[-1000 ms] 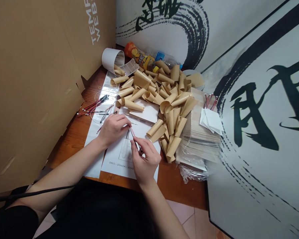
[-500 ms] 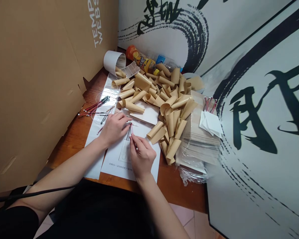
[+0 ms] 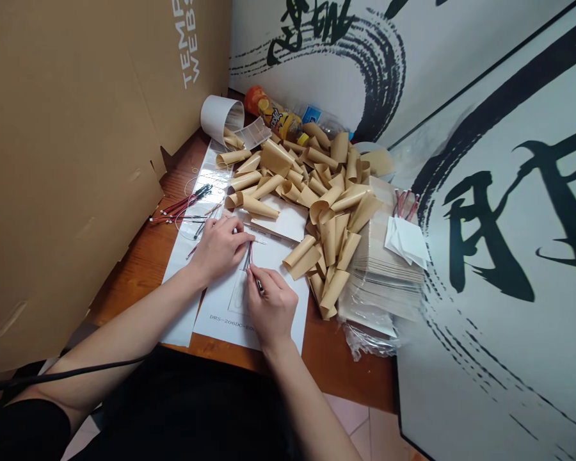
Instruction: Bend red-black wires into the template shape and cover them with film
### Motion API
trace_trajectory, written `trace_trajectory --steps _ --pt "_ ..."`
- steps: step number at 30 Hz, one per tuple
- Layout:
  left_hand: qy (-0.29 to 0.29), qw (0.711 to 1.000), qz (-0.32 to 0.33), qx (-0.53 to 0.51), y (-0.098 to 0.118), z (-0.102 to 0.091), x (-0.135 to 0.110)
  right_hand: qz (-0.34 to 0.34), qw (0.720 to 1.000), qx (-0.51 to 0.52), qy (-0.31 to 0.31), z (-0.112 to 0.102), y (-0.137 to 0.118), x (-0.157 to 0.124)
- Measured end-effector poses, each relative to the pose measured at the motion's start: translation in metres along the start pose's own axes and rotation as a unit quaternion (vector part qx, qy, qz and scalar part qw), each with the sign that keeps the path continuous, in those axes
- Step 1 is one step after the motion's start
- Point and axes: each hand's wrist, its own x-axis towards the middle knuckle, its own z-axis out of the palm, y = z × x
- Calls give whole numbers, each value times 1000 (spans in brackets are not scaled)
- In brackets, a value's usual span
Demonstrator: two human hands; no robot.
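Over the printed sheet, my right hand (image 3: 271, 307) is closed in a tight pinch on a thin red-and-black wire lead (image 3: 249, 255), thumb and forefinger together near its dark lower end, the other fingers curled in behind. The lead tilts up from that pinch, just above the paper. My left hand (image 3: 218, 246) sits just beside its upper end, fingers bunched and curved downward. Whether those fingers have hold of anything, I cannot tell.

Beneath both hands lies a white printed sheet (image 3: 264, 301) with a faint outline drawing and a code beginning "DRS-206DC" near its lower edge. A second white sheet (image 3: 178, 301) lies to its left, partly under my left wrist. Farther up on that side, a bundle of similar red-and-black leads (image 3: 185, 206) rests on the paper and the wooden worktop (image 3: 345, 378).

Ahead, a heap of curled kraft-paper strips (image 3: 307, 192) spreads across a white card (image 3: 278, 218). To the right of it stands a stack of flat kraft sheets (image 3: 386, 256), topped by white paper squares (image 3: 408, 240) and a few red leads (image 3: 406, 205). A crumpled clear plastic bag (image 3: 367, 340) pokes out below the stack. At the far edge lie a white paper roll (image 3: 219, 118) and a plastic bottle with an orange label (image 3: 273, 118). Brown cardboard (image 3: 67, 160) stands at left, calligraphy panels (image 3: 499, 224) at right.
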Motion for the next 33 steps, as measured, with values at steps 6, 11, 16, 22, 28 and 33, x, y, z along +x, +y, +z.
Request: trace_trajectory --steps 6,11,16,22,28,33 --pt "-3 1000 -12 19 2 -3 -1 7 1000 -14 -8 -2 -3 0" --pt "-12 1000 -17 7 0 -6 -1 48 999 21 -17 -4 -8 3" --pt "-16 1000 -20 1 -1 -5 -1 120 986 108 -38 -14 -16 11" --pt "-15 1000 -27 -2 -2 -4 -2 112 968 202 -101 -33 -13 14" --pt "-16 999 -33 -13 -2 -3 -2 126 967 184 -126 -37 -6 11" --pt "-16 999 -36 -13 -4 -1 -2 142 969 175 -101 -37 -5 9"
